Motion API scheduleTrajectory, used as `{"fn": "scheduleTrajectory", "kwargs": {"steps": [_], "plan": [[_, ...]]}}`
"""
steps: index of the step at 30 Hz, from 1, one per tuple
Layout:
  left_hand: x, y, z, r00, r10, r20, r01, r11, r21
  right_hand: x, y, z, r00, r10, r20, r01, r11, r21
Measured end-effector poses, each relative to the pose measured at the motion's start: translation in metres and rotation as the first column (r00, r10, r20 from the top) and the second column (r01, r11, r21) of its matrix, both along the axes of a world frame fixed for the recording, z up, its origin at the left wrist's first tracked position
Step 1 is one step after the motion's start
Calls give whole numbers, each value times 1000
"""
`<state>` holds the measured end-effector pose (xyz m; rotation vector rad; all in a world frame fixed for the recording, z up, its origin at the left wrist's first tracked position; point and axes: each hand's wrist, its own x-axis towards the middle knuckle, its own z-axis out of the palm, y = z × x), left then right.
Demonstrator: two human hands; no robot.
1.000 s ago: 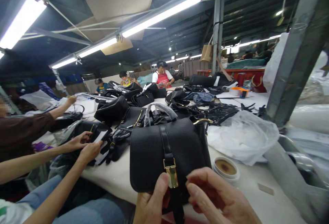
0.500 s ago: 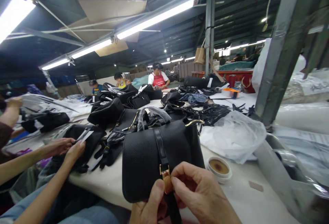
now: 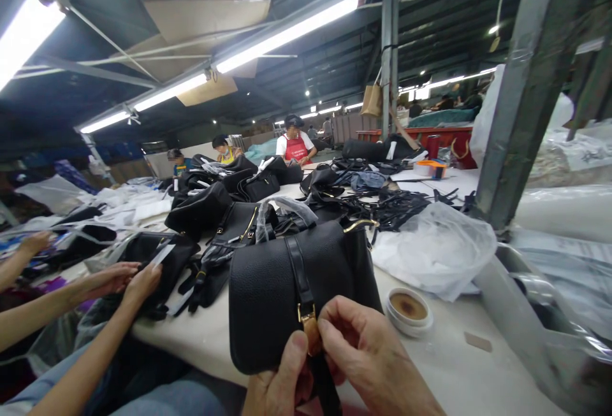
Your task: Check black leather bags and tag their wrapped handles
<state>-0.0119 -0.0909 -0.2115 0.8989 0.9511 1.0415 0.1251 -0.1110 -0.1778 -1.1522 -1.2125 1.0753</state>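
A black leather bag (image 3: 268, 288) stands on the table right before me, its flap facing me. Down the flap runs a black strap (image 3: 299, 269) with a gold buckle (image 3: 306, 312). A tan-brown piece (image 3: 312, 334) sits on the strap just below the buckle. My left hand (image 3: 282, 371) is closed at the strap's lower part, thumb beside the tan-brown piece and fingers behind. From the other side, my right hand (image 3: 368, 352) pinches the strap's edge by that piece. The fingertips partly hide the strap.
A round tub of brown paste (image 3: 408, 306) and a small flat brown piece (image 3: 477, 341) lie to the right. Beyond are a clear plastic bag (image 3: 435, 250) and a metal post (image 3: 530, 85). A co-worker's hands (image 3: 129, 285) hold a black bag at left; several black bags lie behind.
My hands stay at the strap with almost no shift. At the far left, a co-worker's arm has moved lower and the black bag by it has shifted.
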Motion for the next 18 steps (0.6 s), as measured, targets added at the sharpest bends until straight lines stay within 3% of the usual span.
{"fn": "scheduleTrajectory", "kwargs": {"steps": [5,8,12,15,18], "plan": [[4,1,10,988,-70,141,81,994,-69,6,-2,1,991,82,-102,-85,996,-26],[6,-1,15,989,-77,130,88,993,-80,7,-6,1,988,96,-119,-100,995,-30],[6,-5,14,998,-27,57,30,998,-50,4,-8,-3,989,-58,135,47,996,82],[4,-4,10,999,39,-13,-39,999,-13,2,-6,-6,917,-179,357,109,972,207],[0,-1,6,995,64,-83,-61,998,28,1,-1,-7,871,-224,437,125,962,245]]}}
